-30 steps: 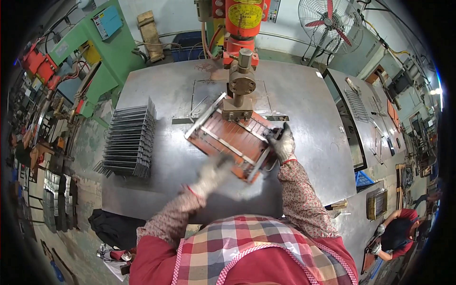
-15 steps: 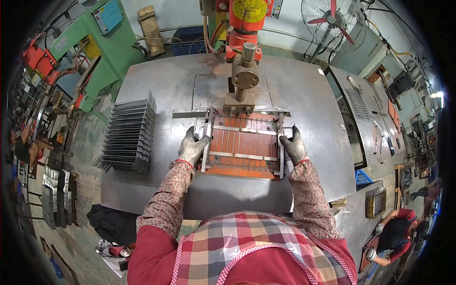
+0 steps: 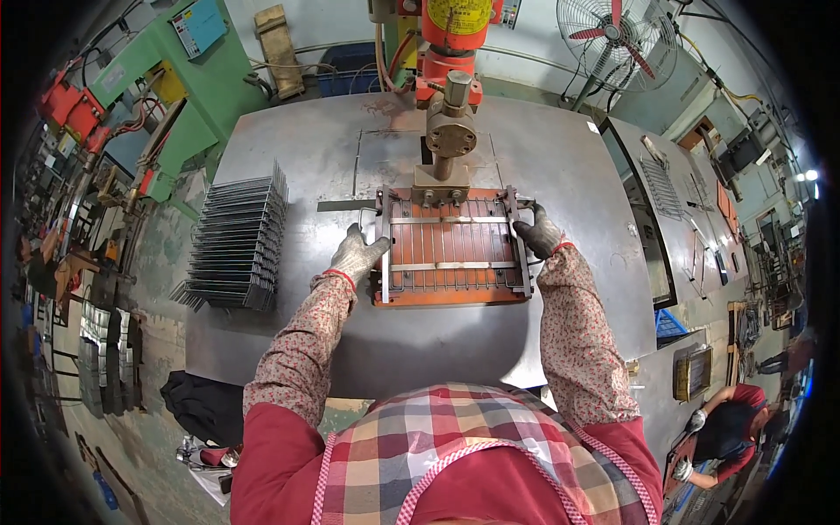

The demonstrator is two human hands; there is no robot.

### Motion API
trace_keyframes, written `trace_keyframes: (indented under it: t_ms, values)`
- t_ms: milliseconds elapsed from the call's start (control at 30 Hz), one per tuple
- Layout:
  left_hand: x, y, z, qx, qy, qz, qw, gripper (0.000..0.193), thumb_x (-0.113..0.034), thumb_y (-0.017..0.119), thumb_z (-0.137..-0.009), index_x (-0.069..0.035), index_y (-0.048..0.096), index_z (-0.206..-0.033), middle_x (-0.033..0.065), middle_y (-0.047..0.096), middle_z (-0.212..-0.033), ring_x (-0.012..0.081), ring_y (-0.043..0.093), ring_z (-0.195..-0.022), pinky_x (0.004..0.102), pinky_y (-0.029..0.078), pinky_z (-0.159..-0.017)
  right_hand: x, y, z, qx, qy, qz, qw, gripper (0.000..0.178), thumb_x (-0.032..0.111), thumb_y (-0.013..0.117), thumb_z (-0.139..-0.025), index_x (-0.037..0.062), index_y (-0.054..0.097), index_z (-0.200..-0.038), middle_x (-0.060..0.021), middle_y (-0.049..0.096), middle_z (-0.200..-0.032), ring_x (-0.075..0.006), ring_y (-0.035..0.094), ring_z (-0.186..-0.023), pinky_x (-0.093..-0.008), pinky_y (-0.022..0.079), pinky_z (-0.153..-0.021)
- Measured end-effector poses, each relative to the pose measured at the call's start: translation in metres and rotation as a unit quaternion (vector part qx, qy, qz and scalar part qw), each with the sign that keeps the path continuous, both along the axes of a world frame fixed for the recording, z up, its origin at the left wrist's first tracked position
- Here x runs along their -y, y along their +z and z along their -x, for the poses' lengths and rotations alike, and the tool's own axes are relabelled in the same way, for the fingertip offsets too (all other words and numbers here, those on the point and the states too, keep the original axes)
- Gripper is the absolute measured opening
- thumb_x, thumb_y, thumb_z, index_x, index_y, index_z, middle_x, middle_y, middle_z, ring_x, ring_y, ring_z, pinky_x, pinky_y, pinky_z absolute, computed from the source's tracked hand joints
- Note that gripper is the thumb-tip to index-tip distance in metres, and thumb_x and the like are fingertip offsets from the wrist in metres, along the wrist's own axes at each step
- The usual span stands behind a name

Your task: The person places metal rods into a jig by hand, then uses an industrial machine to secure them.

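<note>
A reddish-brown welding jig (image 3: 420,297) with metal side bars lies on the steel table. Set in it is a wire rack (image 3: 451,232), with two flat metal strips running across its thin rods. My left hand (image 3: 355,255), in a grey glove, grips the jig's left side by the wire handle, thumb against the side bar. At the opposite side my gloved right hand (image 3: 540,233) holds the right handle. The metal press head (image 3: 442,185) of the machine stands over the jig's far edge; whether they touch I cannot tell.
A tall stack of wire racks (image 3: 234,241) stands on the table (image 3: 420,350) to the left. The red machine column (image 3: 453,35) rises at the back. A green machine (image 3: 175,87) is far left, a fan (image 3: 612,39) far right. Another person (image 3: 731,429) works at lower right.
Both hands have pushed the jig with the wire rack away from me, farther under the press head. It has also turned slightly, its near edge shifting a little right.
</note>
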State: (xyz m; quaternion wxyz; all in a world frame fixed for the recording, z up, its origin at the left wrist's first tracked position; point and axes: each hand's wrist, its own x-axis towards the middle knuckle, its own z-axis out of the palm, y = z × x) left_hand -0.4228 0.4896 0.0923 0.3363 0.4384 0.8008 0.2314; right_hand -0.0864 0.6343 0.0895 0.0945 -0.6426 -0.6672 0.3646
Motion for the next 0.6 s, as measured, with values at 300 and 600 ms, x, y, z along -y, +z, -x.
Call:
trace_keyframes:
  t_ms: [300,600]
  values:
    - [-0.003,0.000,-0.024,0.004,-0.003,-0.019,1.000,0.078,-0.042,0.065,-0.072,0.008,0.037,-0.124,0.0314,0.053,-0.114,0.0411,0.053,-0.108,0.0417,0.042,-0.092,-0.011,-0.013,-0.029,-0.039,-0.051,0.048,0.997,0.069,0.037,0.062,-0.082,0.0071,0.031,-0.136,-0.0058,0.056,-0.075,-0.0128,0.047,-0.053,-0.0324,0.038,-0.042]
    - [-0.003,-0.012,-0.017,0.014,0.005,-0.026,1.000,0.077,-0.043,0.067,-0.072,0.007,0.039,-0.124,0.0287,0.053,-0.116,0.0396,0.053,-0.108,0.0420,0.042,-0.092,-0.009,-0.012,-0.022,-0.024,-0.052,0.021,0.998,0.071,0.039,0.062,-0.081,0.0037,0.032,-0.135,-0.0139,0.060,-0.094,-0.0179,0.056,-0.064,-0.0339,0.045,-0.052]
